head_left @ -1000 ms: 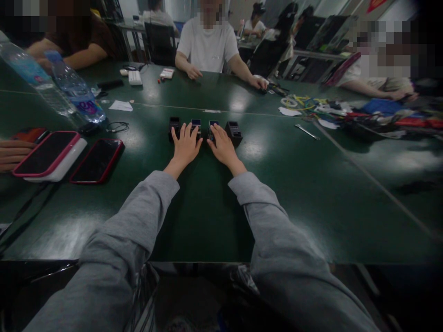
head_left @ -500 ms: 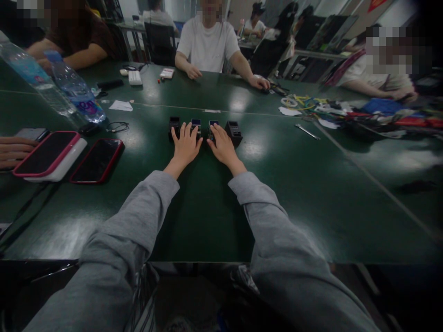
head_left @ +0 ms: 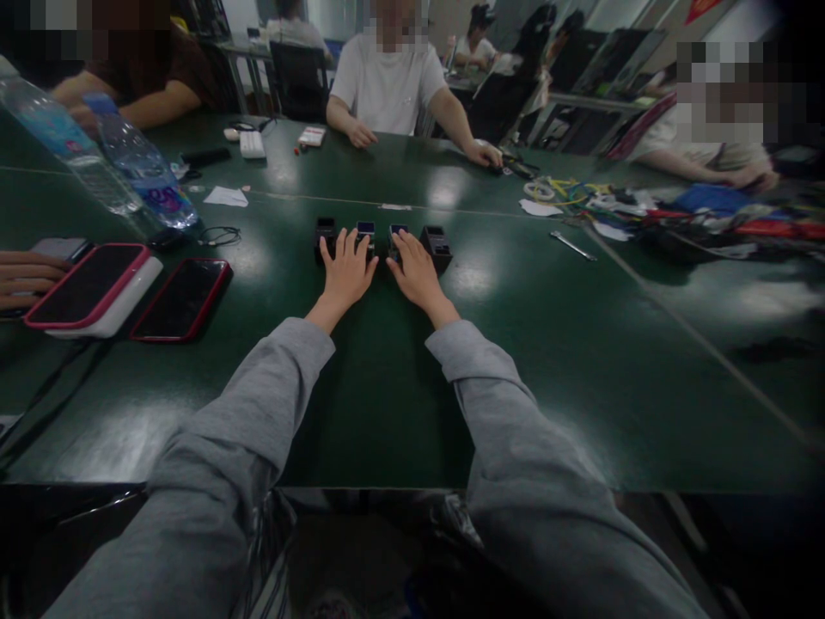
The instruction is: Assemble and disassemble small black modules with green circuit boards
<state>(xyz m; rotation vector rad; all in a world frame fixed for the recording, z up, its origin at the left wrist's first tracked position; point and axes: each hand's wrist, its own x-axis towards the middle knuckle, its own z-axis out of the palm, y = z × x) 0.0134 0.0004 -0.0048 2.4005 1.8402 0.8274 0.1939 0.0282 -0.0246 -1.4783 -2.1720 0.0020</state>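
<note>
My left hand (head_left: 348, 268) lies with its fingers spread over a small device with a dark screen (head_left: 365, 228). Just left of that hand, partly behind the fingers, stands a black box-like holder (head_left: 325, 229). My right hand (head_left: 413, 268) rests, fingers stretched out, on a second small screened device (head_left: 397, 229). Beside it on the right is another black holder (head_left: 436, 246) with openings in its top. All of these stand in a row on the dark green table (head_left: 387, 395). Both palms face down, and my fingers hide most of the two screened devices.
To the left are a red-edged phone (head_left: 181, 301), a pink-framed phone (head_left: 90, 286) on a white block, another person's hand (head_left: 29, 279), and tilted water bottles (head_left: 145, 163). A wrench (head_left: 572, 246) and tangled cables (head_left: 676, 211) lie right. A person in white (head_left: 387, 86) sits opposite.
</note>
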